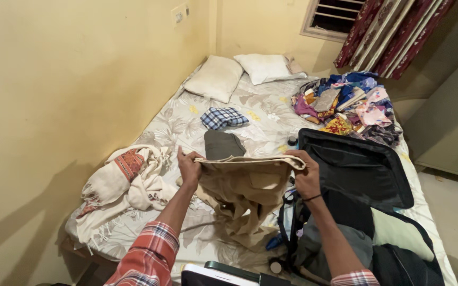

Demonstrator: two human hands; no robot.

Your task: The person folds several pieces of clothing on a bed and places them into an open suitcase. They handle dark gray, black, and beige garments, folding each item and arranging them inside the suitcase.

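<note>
My left hand (188,168) and my right hand (307,175) each pinch one end of the waistband of a pair of beige trousers (245,190), held up flat above the bed (263,103). The trouser legs hang down crumpled onto the sheet. Just beyond the waistband lies a folded dark grey garment (221,144), and farther back a folded blue checked cloth (222,117). An open black suitcase (356,169) with clothes in its near half lies to the right of my right hand.
A cream shawl with a red patterned border (125,182) is heaped at the bed's left edge by the yellow wall. Two pillows (239,71) lie at the head. A pile of colourful clothes (348,103) sits at back right under red curtains. A small bottle (292,141) stands by the suitcase.
</note>
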